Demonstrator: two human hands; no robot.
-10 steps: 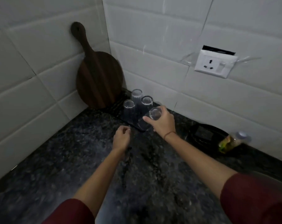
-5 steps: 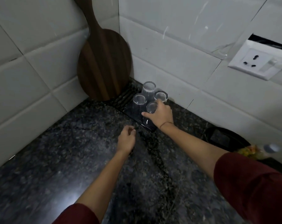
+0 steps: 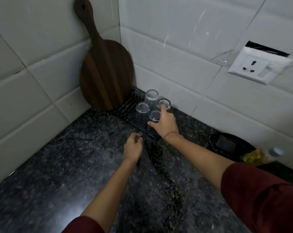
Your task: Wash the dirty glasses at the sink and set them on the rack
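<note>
Four clear glasses stand upside down in a tight cluster on a black ribbed drying rack, which lies in the far corner of the dark speckled stone desk, at about 12 o'clock from the person.

The right hand reaches onto the rack and has hold of the nearest glass. The thumb curls against its 7 o'clock side and the fingers wrap round its 3 o'clock side. The tip of the forefinger lies up against the right glass. The left glass stands at 10 o'clock from the held one, just beside it. The back glass stands at 12 o'clock, closest to the tiled wall.

The left hand is low over the desk at 7 o'clock from the rack, near its front edge. Its fingers are loosely curled and it holds nothing. I cannot tell whether it touches the stone.

A dark wooden cutting board with a long handle leans upright in the corner, at 10 o'clock from the glasses, its foot just beside the rack. A white wall socket sits on the wall at 2 o'clock. At 4 o'clock, well apart from the rack, lies a black dish, with a blurred bottle beside it. Both forearms come out of dark red sleeves.
</note>
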